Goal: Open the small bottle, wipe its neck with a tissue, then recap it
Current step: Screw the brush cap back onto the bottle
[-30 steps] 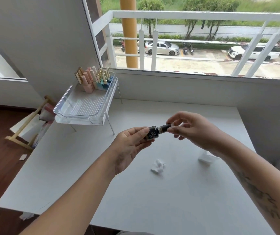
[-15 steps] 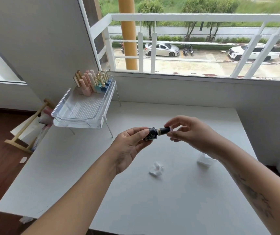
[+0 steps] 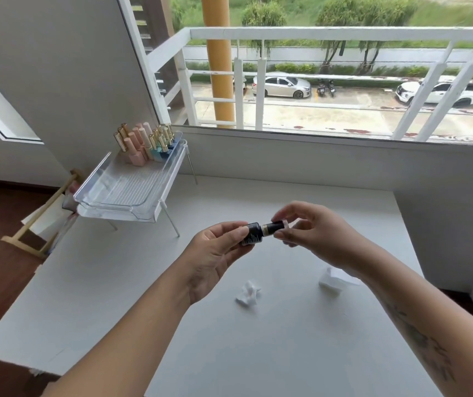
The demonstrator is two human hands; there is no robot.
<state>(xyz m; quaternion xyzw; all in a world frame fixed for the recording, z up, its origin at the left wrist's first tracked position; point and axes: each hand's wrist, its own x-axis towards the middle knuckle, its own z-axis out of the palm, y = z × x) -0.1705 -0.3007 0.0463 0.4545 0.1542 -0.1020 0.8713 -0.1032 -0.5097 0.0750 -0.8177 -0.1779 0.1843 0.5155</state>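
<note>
White table point(image 3: 258, 353) fills the near part of the view, pushed against a low grey wall under a window; beyond the railing lies a street with parked cars. Above the middle of the table I hold the small dark bottle point(image 3: 254, 235) on its side, clear of the surface. My left hand point(image 3: 215, 260) grips its body between thumb and fingers, the base toward my palm. My right hand point(image 3: 315, 239) pinches the dark cap point(image 3: 276, 225), with a gold band showing where cap meets body; the cap sits on the bottle, and I cannot tell whether it is loosened. Below the bottle, near my left wrist, a crumpled tissue point(image 3: 247, 293) lies on the table. Another white tissue point(image 3: 332, 282) sits to the right, partly hidden under my right forearm. At the far left a clear tray point(image 3: 126, 202) stands raised on thin wire legs, with a cluster of pink, blue and gold-capped bottles point(image 3: 146, 144) at its far end. Left of the table, a wooden stand point(image 3: 29, 242) rests on the dark floor.
</note>
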